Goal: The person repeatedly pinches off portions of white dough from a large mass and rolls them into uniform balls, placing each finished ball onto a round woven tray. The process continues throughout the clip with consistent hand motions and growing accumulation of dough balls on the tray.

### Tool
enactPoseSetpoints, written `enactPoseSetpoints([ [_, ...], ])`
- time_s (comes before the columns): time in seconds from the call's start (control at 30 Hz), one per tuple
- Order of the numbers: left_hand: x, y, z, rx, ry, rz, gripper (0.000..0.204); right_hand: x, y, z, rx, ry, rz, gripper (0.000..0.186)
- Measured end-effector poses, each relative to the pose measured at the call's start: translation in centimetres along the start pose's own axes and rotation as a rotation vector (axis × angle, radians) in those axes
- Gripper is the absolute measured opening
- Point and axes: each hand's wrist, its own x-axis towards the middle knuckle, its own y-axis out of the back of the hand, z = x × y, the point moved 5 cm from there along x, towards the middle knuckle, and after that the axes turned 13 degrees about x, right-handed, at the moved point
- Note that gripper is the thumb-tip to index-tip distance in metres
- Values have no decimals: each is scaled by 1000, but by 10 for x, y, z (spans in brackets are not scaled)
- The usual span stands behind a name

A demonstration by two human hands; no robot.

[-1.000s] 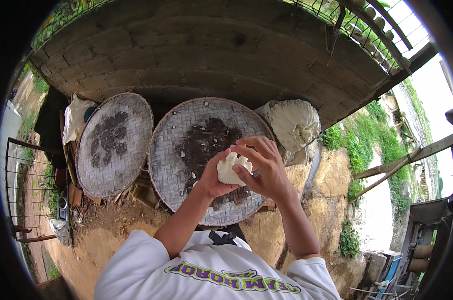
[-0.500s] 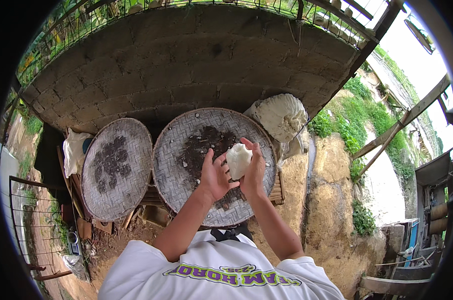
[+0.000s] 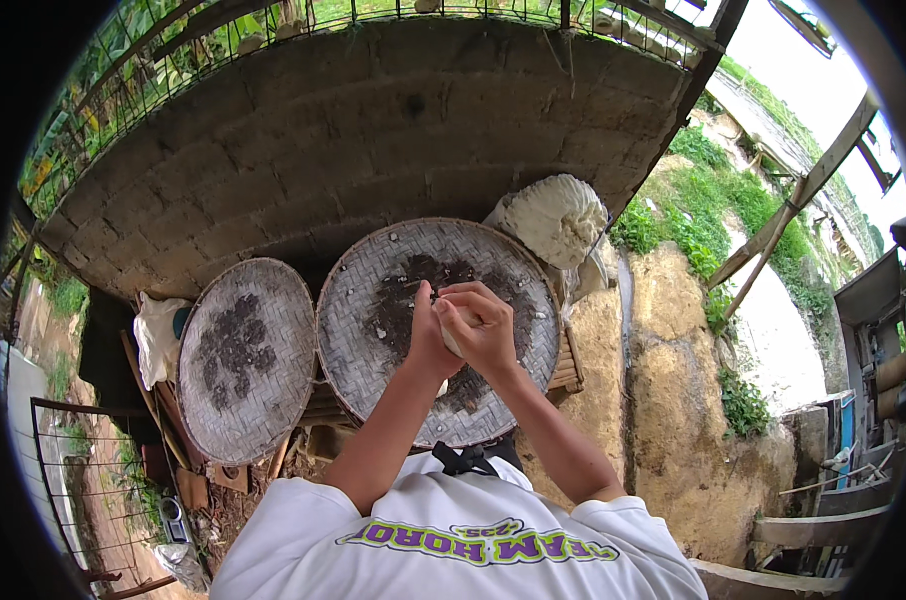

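Note:
Between my two hands is a white, dough-like lump [image 3: 455, 338], mostly hidden by the fingers and palms. My left hand [image 3: 430, 338] presses against it from the left side, fingers pointing away from me. Curled over it from the right is my right hand [image 3: 483, 328]. Both are held above a large round woven tray [image 3: 353, 310], which has a dark, wet-looking patch in its middle and small white crumbs scattered about. A small white bit [image 3: 443, 388] shows just below the hands.
To the left leans a second round woven tray [image 3: 291, 325] with a dark patch. A whitish, bulging sack [image 3: 553, 222] stands at the tray's far right. Behind rises a block wall [image 3: 373, 130]. At the lower left is a wire-mesh frame [image 3: 73, 405]; bare ground [image 3: 673, 380] lies to the right.
My hands have come together: the left, open and apart before, now meets the right around the white lump. The lump, plainly visible earlier, is now mostly covered. The view has shifted slightly.

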Motion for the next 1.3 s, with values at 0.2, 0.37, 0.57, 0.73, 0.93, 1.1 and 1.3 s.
enactPoseSetpoints([
  [0.2,-24,1,-27,-66,-17,283,76,-37,-2,54,481,-362,247,21],
  [0.37,-29,-9,-20,-147,-133,76,66,-25,6,8,319,-79,238,42],
  [0.57,-23,-8,-4,-82,-18,-94,63,-6,-1,-6,134,44,-27,32],
  [0.73,-22,6,-15,-132,-12,181,63,-19,-5,35,23,60,42,24],
  [0.93,-22,12,-37,-282,-97,271,66,-49,-5,57,542,-381,297,34],
  [1.1,-18,-6,-23,-242,-29,-183,65,-32,14,13,21,178,64,46],
  [1.3,-6,-9,-25,-125,57,198,61,-22,13,41,301,-242,-24,28],
])
